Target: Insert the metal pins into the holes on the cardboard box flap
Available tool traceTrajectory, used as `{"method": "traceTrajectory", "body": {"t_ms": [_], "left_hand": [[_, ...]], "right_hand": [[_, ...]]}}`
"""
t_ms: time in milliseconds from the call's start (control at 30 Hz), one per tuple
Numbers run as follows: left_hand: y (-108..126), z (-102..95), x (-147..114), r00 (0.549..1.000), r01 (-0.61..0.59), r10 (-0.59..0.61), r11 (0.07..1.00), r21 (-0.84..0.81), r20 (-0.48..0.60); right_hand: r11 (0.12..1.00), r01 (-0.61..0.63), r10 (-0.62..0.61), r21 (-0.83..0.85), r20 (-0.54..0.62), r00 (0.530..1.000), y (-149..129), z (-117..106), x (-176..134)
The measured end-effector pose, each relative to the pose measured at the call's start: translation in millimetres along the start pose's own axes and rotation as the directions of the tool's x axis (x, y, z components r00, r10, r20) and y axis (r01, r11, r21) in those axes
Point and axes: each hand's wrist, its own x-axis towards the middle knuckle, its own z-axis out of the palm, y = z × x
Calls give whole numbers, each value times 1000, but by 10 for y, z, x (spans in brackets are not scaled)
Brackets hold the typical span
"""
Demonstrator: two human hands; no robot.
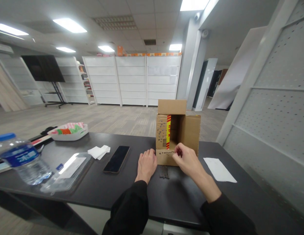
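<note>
A cardboard box (160, 132) stands on the dark table, its open side facing me and its lower flap (164, 160) hanging at the front. Along that flap runs a row of small dark dots; whether they are holes or screw heads is too small to tell. My right hand (187, 158) pinches thumb and fingers together at the row's right end, with a thin dark bit, apparently a screw, at the tips. My left hand (147, 163) lies on the table against the box's left side, holding nothing. Several dark screws (164, 172) lie side by side before the flap.
A phone (117, 159), a crumpled tissue (99, 151), a clear plastic case (71, 171) and a water bottle (23, 160) are on the left. Behind them sits a white tray (68, 135) of colourful packets. White paper (219, 169) lies right of the box.
</note>
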Motion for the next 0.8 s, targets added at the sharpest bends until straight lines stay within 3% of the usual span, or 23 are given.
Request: {"method": "traceTrajectory", "body": {"t_ms": [100,167,400,800], "left_hand": [[2,3,-1,1000,1,-1,1000,-3,1],[2,9,0,1000,3,-3,1000,-5,-1],[-1,22,5,1000,13,-13,1000,-6,3],[-14,29,2,1000,-1,1,1000,-7,-14]], "right_hand": [[981,167,-172,101,51,984,143,104,-222],[968,212,-224,132,88,971,235,195,-379],[971,203,-224,128,180,958,384,435,-715],[969,227,-245,100,227,943,324,498,-746]]}}
